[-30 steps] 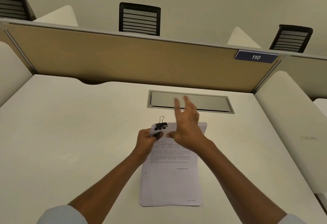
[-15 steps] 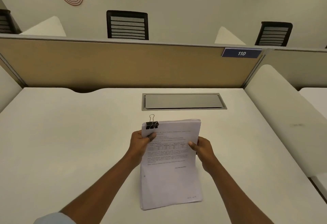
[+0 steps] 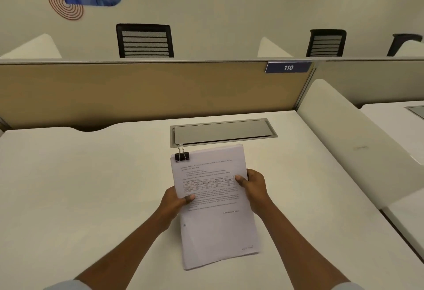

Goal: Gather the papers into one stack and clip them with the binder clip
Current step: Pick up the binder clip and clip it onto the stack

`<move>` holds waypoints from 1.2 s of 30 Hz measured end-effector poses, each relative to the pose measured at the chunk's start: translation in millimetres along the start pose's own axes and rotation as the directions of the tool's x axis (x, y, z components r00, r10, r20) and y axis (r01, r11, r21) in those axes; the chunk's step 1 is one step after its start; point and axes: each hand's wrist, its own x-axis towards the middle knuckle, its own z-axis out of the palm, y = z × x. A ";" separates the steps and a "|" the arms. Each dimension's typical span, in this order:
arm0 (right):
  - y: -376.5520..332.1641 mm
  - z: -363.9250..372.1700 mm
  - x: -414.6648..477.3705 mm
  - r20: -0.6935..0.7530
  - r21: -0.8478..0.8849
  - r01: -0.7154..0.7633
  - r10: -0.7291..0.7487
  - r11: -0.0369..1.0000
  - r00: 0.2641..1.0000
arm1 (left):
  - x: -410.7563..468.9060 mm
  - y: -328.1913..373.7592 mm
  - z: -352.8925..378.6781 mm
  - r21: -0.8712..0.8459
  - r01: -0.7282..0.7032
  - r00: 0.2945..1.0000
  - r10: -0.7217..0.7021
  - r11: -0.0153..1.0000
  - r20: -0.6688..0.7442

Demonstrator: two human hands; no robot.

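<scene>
Evidently, within the last second our right hand [image 3: 252, 188] had left the air above the stack of white printed papers [image 3: 213, 198] and closed on its right edge, while our left hand [image 3: 176, 200] slid down from the black binder clip [image 3: 182, 156]. The clip gripped the stack's far-left corner unaided above the white desk [image 3: 91, 186]; we judged the clipping done. No containers were seen.

one paper stack [image 3: 218, 221], one binder clip [image 3: 182, 156], three chairs [image 3: 145, 41]

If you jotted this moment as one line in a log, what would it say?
stage: clip on | binder clip: top-left corner of paper stack | left hand: holds left edge | right hand: holds right edge | desk: under stack
</scene>
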 end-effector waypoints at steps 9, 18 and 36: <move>-20.6 -47.6 20.2 -0.129 -0.209 0.030 -0.058 0.977 0.990 | 26.1 17.8 57.7 0.001 -0.019 1.000 0.019 1.000 -0.021; -51.9 -155.0 98.1 -0.131 -0.467 0.071 -0.148 0.881 0.980 | 100.6 51.5 168.1 0.071 0.036 0.998 -0.033 0.997 -0.049; 7.6 -300.8 265.8 -0.198 -0.573 -0.052 -0.076 0.818 0.977 | 264.4 7.3 336.7 0.314 0.146 0.952 -0.048 0.938 -0.301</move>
